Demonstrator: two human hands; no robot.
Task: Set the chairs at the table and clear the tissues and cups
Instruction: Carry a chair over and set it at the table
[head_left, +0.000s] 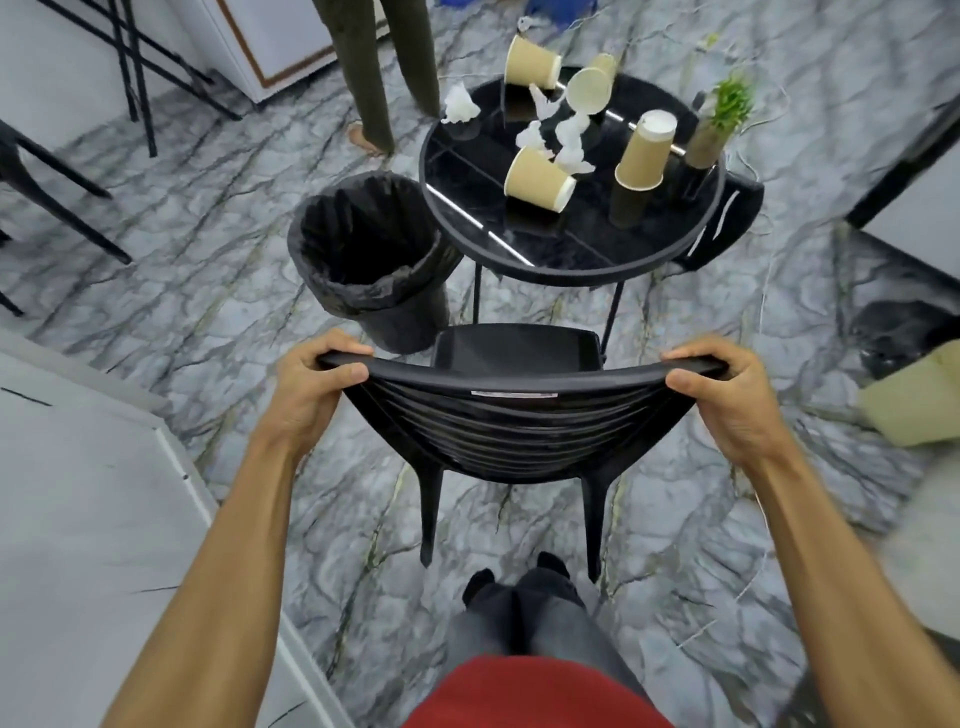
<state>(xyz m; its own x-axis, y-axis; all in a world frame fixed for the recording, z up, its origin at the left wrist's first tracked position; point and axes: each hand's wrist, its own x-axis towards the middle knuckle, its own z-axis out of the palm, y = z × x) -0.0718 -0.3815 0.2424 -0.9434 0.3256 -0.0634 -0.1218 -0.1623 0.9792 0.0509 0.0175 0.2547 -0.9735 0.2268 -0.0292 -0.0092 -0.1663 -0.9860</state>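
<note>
My left hand (317, 384) and right hand (727, 395) each grip one end of the top rail of the black chair (514, 431), fingers curled over it. The chair stands at centre frame, facing the round glass table (561, 271) but short of it, so I judge the chair-setting unfinished (for this one at least). Nothing looks cleared yet. The black-lined bin (405, 322), left of the table, holds nothing I can make out. Paper cups (540, 179) lie tipped on the tabletop, one inverted; the one mouth I can see into looks empty. Crumpled tissues (563, 140) sit among them.
</note>
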